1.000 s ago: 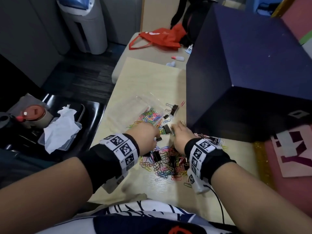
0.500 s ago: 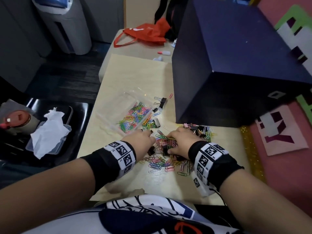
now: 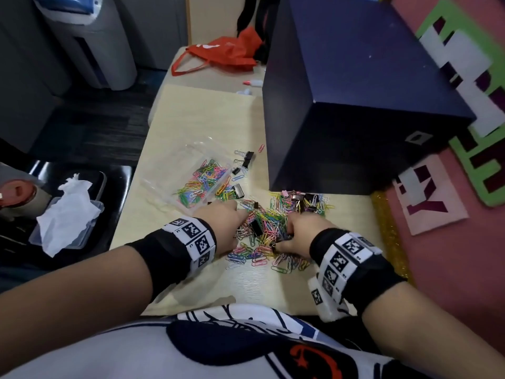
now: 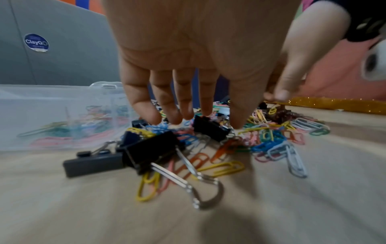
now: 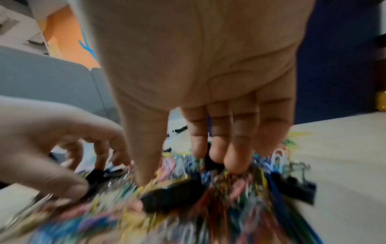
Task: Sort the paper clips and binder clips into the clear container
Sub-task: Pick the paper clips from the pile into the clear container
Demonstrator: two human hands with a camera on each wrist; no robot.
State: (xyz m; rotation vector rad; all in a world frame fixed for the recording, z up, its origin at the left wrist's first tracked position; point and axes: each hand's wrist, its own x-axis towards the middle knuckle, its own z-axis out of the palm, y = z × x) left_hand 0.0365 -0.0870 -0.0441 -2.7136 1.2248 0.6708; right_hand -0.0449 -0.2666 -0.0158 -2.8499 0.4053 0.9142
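A heap of coloured paper clips (image 3: 269, 228) mixed with black binder clips lies on the pale table (image 3: 207, 119) in front of me. The clear container (image 3: 164, 184) stands just left of the heap and holds coloured paper clips. My left hand (image 3: 222, 221) reaches down with fairly straight fingers (image 4: 152, 113), their tips touching the heap beside a black binder clip (image 4: 211, 130). A larger binder clip (image 4: 150, 150) lies nearer the wrist. My right hand (image 3: 296, 232) has its thumb and fingertips (image 5: 234, 161) dug into the heap, blurred; a black binder clip (image 5: 173, 196) lies below them.
A big dark blue box (image 3: 355, 105) stands right behind the heap. Loose binder clips (image 3: 247, 155) lie by the container's far end. A red bag (image 3: 226, 54) and small bottle (image 3: 254, 83) are at the table's far end. Left is a black tray with tissue (image 3: 68, 212); right, pink matting (image 3: 451, 269).
Both hands have drawn back from beside the container to the heap nearer me and now work in it. The head view has shifted, so the scene sits further left.
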